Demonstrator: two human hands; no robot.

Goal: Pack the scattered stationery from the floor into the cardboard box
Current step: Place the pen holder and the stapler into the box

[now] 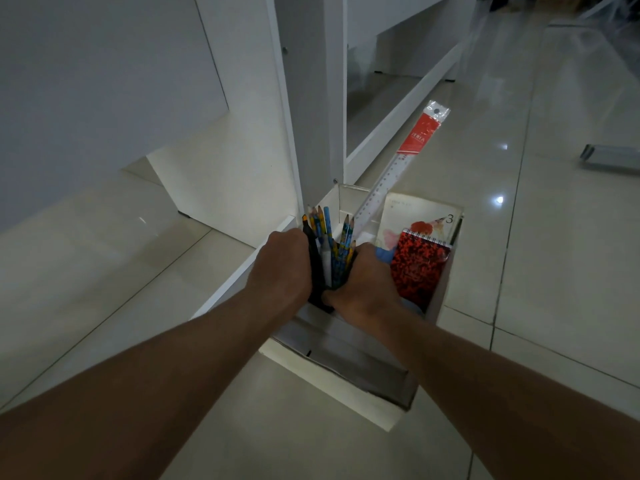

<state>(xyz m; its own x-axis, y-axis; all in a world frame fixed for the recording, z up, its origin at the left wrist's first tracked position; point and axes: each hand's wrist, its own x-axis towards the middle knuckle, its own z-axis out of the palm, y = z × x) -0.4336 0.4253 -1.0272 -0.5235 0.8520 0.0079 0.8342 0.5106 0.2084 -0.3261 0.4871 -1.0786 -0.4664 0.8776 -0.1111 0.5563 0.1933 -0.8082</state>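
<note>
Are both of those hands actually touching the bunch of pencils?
Touching. The head view shows the left hand and right hand pressed against opposite sides of the pencil bundle, with no gap, over the cardboard box.

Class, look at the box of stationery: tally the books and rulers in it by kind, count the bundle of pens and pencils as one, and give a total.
Ruler in red packaging: 1
Red spiral notebook: 1
Pale book marked 3: 1
Bundle of pens and pencils, gripped between both hands: 1
Total: 4
</note>
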